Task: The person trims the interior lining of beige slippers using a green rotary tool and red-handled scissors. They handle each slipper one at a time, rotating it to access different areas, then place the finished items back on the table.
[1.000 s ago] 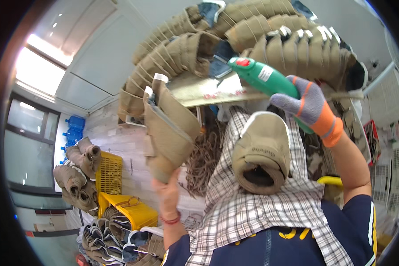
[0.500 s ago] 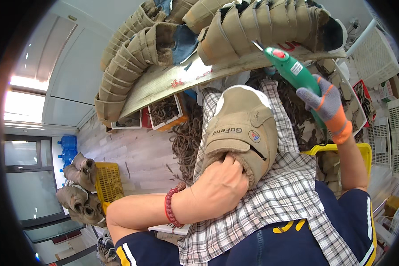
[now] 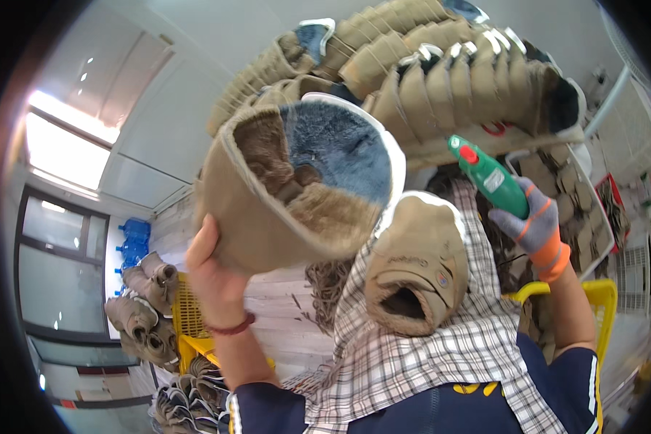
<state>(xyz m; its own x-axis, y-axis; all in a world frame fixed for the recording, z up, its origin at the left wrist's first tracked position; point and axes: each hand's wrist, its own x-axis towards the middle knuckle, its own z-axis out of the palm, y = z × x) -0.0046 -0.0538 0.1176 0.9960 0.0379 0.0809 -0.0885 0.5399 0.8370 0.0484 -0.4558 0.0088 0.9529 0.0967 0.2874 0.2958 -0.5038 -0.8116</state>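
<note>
"Where's the shoe [image 3: 320, 204]?"

"Held up in the left hand [image 3: 218, 278], left of the lap shoe [image 3: 419, 253]. The right hand [image 3: 535, 218] grips the tool [image 3: 493, 185]."

"Which step?"

"Holding the shoe up, it seems. Next likely needs a steady grip."

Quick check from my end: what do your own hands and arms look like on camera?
The left hand is bare, with a dark red bracelet at the wrist. The right hand wears a grey glove with orange stripes and an orange cuff. Both forearms are bare below short navy sleeves with white and yellow trim.
</note>
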